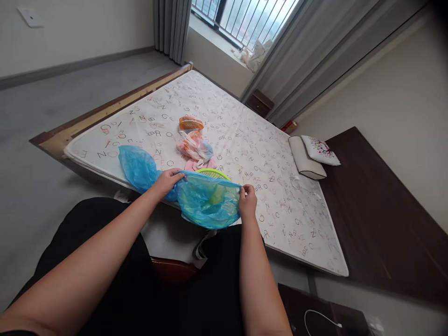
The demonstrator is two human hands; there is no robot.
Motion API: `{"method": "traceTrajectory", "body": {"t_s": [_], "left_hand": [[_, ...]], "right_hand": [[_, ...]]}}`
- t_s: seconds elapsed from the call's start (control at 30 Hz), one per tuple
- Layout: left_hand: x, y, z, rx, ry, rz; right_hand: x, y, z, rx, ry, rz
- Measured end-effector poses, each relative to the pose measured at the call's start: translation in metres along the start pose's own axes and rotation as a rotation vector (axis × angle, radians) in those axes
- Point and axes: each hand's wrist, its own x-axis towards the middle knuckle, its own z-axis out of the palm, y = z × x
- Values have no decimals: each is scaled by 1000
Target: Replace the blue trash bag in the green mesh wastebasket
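A blue plastic bag is stretched between my two hands over the mattress edge, its mouth facing me. My left hand pinches the rim on the left, and my right hand grips the rim on the right. Just behind the bag, the rim of a green plastic basket shows; most of it is hidden. Left of my left hand lies more blue plastic, puffed up on the mattress. Beyond the basket are a pink cloth, a knotted white bag with coloured contents and an orange packet.
The letter-printed mattress lies on a wooden bed frame. A beige pillow and a flowered cushion sit by the dark headboard. A low dark cabinet with a white cable stands at lower right.
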Motion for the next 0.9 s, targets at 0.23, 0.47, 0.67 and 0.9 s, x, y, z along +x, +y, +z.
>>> {"method": "traceTrajectory", "body": {"t_s": [0.23,0.47,0.67,0.9], "left_hand": [[2,-20,12,92,140,-69],[3,-18,18,10,202,-77],[4,-32,32,-206,248,-261],[5,-35,36,-467,134,-515]], "right_hand": [[48,7,24,55,-112,9],[54,-17,32,194,-240,123],[55,-7,40,92,-375,261],[48,24,21,-40,-441,400]]}}
